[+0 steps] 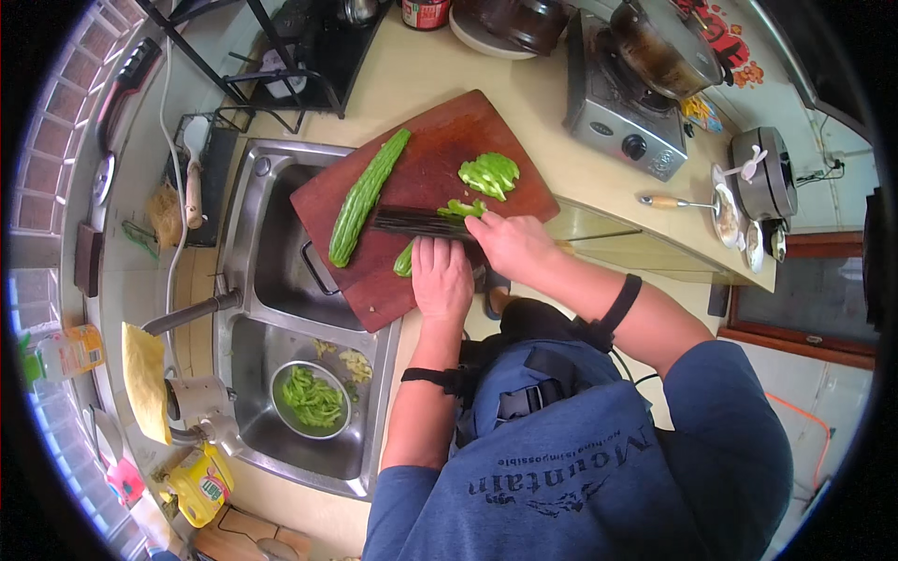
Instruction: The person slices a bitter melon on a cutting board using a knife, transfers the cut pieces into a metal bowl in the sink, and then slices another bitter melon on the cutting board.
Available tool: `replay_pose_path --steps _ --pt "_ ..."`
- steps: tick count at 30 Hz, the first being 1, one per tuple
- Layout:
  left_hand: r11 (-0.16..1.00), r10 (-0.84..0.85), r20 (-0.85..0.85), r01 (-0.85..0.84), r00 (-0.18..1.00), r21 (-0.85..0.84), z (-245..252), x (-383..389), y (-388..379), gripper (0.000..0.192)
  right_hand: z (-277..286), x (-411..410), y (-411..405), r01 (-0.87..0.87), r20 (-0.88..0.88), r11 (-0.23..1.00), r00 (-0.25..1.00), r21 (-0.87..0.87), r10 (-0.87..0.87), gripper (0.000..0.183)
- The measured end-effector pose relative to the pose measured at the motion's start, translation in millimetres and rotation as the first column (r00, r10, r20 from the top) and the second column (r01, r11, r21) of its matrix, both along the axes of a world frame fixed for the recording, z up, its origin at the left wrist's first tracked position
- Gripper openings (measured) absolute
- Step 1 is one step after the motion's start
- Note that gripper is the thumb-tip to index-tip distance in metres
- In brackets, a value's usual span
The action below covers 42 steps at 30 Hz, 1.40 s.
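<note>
My right hand (511, 242) grips a dark-bladed kitchen knife (421, 221) over the wooden cutting board (449, 140). Against the near side of the blade, my left hand (440, 277) presses down on a piece of green bitter melon (403, 261), mostly hidden under its fingers. Beyond the blade lie a few fresh slices (461, 208), and farther back a heap of green slices (489, 174). A long whole bitter melon (368, 200) rests on the left part of the board. The knife handle is mostly covered by my right hand.
The board overhangs the double steel sink (286, 322), where a metal bowl (345, 421) holds cut greens beside pale scraps. A portable gas stove (628, 133) carries a pot (663, 52) at the back right. A black wire rack (319, 77) stands back left; a faucet (196, 313) reaches over the sink.
</note>
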State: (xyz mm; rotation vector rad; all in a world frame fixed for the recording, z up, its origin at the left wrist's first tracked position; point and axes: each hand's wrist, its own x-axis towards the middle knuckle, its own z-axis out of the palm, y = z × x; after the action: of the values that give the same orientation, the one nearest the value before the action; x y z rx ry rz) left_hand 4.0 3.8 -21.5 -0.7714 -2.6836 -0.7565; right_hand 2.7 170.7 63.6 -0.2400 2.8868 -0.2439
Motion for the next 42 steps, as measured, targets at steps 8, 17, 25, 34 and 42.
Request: replay_pose_path --steps 8,17,25,34,42 --pt "0.999 0.026 -0.085 -0.03 0.996 -0.037 0 3 1 0.048 24 -43 52 0.219 0.202 0.968 0.961 -0.124 -0.191 0.044" --pt "1.0 0.01 -0.05 -0.01 0.999 -0.001 -6 4 -3 0.041 11 48 17 -0.05 -0.135 0.997 0.99 -0.066 0.041 0.045" --pt "0.997 0.026 -0.09 -0.019 0.996 0.074 -13 4 -1 0.04 9 60 11 -0.048 -0.132 0.999 0.99 0.011 0.049 0.057" --pt "0.999 0.026 -0.037 -0.024 0.999 0.045 -12 5 -1 0.036 5 39 -5 -0.046 -0.11 0.997 0.993 0.06 0.052 0.056" --pt "0.996 0.065 -0.083 -0.07 0.994 -0.06 1 4 -1 0.047 21 -34 21 0.171 0.232 0.972 0.964 -0.16 -0.131 0.037"
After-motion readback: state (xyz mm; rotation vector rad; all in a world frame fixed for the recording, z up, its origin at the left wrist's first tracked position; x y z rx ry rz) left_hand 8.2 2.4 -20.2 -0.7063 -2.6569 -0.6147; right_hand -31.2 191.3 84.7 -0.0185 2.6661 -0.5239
